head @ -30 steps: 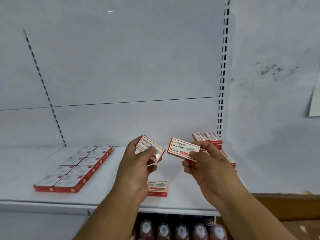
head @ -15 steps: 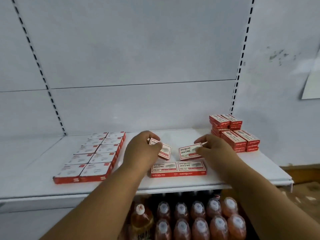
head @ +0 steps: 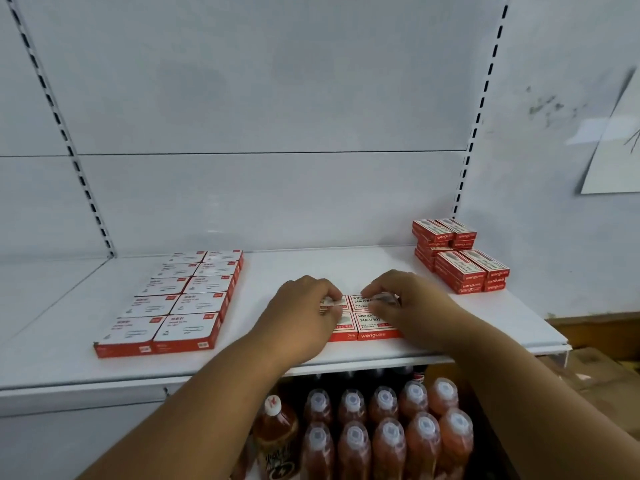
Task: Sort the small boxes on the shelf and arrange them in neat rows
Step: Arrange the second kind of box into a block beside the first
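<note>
Red-and-white small cardboard boxes [head: 372,323] at frame centre are pinched, one per hand: left hand [head: 304,315], right hand [head: 412,306]. Edges should be butted flush against the front pair before release.

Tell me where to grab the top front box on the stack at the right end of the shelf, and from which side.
Take the top front box by its two long side edges, coming from above and the front. It lies flat on the stack, its top face bare, so a pinch across its narrow width probably lifts it clear. Its right side touches a neighbouring box, so wedge a finger in there first.
</note>
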{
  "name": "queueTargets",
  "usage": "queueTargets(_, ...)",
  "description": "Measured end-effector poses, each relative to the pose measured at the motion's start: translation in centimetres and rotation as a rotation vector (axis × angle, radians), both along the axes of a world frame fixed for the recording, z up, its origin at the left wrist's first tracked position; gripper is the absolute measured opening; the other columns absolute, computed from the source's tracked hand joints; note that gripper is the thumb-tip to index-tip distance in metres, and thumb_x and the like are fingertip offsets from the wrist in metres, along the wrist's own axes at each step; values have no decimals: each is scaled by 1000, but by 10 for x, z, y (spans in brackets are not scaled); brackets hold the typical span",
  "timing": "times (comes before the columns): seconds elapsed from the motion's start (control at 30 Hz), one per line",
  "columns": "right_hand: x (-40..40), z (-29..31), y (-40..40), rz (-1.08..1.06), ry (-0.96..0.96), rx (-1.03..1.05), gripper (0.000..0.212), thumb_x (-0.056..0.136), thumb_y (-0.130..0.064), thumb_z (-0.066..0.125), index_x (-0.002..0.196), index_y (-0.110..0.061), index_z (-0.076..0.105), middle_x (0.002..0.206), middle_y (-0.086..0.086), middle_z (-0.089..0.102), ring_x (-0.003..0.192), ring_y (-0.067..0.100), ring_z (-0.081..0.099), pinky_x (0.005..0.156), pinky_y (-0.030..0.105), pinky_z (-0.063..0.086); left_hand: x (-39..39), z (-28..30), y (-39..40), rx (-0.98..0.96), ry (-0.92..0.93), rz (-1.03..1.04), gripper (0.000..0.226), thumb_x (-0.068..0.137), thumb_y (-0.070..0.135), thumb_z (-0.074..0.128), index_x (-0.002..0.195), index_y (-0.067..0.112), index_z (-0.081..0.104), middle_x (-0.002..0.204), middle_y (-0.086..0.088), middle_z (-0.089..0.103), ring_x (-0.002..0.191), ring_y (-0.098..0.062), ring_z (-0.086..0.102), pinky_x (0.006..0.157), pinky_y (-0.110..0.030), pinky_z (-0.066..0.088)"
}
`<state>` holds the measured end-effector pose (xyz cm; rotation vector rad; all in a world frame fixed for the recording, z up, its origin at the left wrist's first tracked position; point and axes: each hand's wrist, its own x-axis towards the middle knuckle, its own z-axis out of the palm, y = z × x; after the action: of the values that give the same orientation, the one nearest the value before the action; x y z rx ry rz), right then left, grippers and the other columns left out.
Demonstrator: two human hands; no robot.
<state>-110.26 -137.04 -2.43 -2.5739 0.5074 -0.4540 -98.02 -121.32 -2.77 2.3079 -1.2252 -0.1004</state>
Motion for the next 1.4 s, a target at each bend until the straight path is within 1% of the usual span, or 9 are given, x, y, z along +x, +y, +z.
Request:
queueTargets(0.13,-1,-2,-1,44,-13,-16,21,92,-28,64,112,-25,70,108,-16,61,96,-1,53,76,6,35,-2,0,2,6,-87,-3,30,98,43,50,125,34,56,131,11,55,119,-12,47,104,-33,40)
queueTargets(0.17,-3,-2,-1,62,-18,-14,22,92,-29,65,112,-26,70,110,-14,62,99,0,54,80,10,39,-3,0,3,24,-106,-29,36,99,46,47,132,34,50,140,11,50,127,-13,43,110,-33,34)
queueTargets(0.23,-10,-3,-1,94,1,-42,29,90,-36,66,117,-26,68,122,-12,60,111,3,53,95,22,42,-5,-1,7,115,-127,-121,57,98,55,41,148,33,30,159,11,25,146,-12,19,120,-31,9)
queueTargets(0.3,-16,-3,0,133,45,-90,41,88,-44,67,125,-28,63,134,-12,54,122,4,47,104,25,39,-7,-3,9,198,-163,-185,76,93,66,37,155,30,12,163,12,7,149,-9,2,119,-31,-3)
queueTargets(0.37,-17,-2,3,155,66,-105,47,86,-46,68,130,-29,59,139,-14,50,124,4,45,105,21,36,-6,-6,7,189,-208,-200,79,92,67,39,155,27,15,162,10,15,147,-11,11,119,-29,6)
queueTargets(0.5,-13,-3,2,152,47,-92,43,85,-41,72,124,-28,60,133,-14,54,117,2,48,92,10,35,-3,-6,3,164,-254,-212,72,93,63,42,151,24,26,155,8,30,139,-13,26,114,-29,21)
queueTargets(0.73,-13,-3,3,154,51,-24,38,85,-36,72,120,-27,60,129,-14,55,113,3,52,96,22,45,-5,-5,1,220,-282,-227,70,94,62,38,151,24,24,154,6,29,138,-15,26,114,-33,22)
queueTargets(1.23,-15,0,10,118,47,27,32,91,-31,67,122,-24,63,136,-12,53,116,2,51,97,18,41,-6,-2,2,278,-282,-240,68,96,56,40,151,20,23,153,2,29,138,-19,27,114,-33,22)
queueTargets(1.4,-17,0,10,104,57,38,34,91,-35,66,123,-28,61,141,-13,50,118,2,50,100,20,40,-5,0,5,241,-198,-239,76,94,58,46,155,24,16,160,5,20,144,-16,19,117,-32,18)
